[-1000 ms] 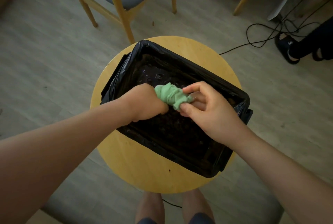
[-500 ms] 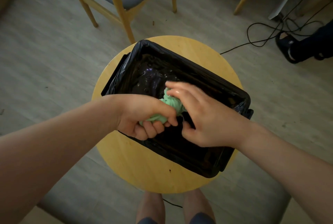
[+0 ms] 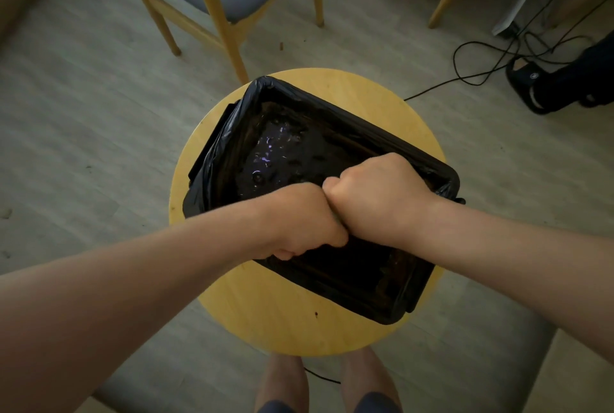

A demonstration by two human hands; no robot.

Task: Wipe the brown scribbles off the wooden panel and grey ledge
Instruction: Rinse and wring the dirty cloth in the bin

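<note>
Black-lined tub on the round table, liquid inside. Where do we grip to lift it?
Two hands, one on each short end of the black-lined tub, hooked under the rim, coming from left and right. With liquid inside, opposed end grips should keep it level.

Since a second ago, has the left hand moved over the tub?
Yes. The left hand has shifted toward the near rim of the black-lined tub, closer to the person, now butting the right hand; the green cloth barely shows between them.
</note>
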